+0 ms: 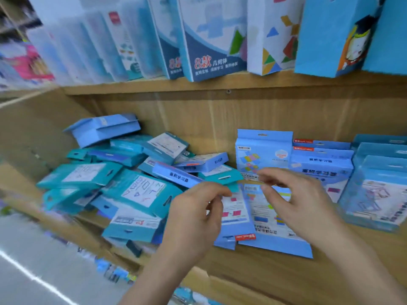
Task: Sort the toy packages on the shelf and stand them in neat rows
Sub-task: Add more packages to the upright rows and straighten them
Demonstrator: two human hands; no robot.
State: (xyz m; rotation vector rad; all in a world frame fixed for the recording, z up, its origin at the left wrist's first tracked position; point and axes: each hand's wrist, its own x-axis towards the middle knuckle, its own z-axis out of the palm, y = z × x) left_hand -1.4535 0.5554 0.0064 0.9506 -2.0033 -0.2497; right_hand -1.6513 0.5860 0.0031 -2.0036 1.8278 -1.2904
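Packages [275,236] by shelf [286,278] edge, left hand [193,216], right hand [304,201]

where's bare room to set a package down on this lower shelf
Bare wood runs along the shelf's front edge, in front of the flat blue packages. The jumbled pile on the left and the standing rows on the right are crowded.

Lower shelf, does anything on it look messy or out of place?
Yes. The teal packs on the left lie in a jumbled heap, flat and crossing at all angles. Two blue packs lie flat at the front edge, while the row on the right stands upright.
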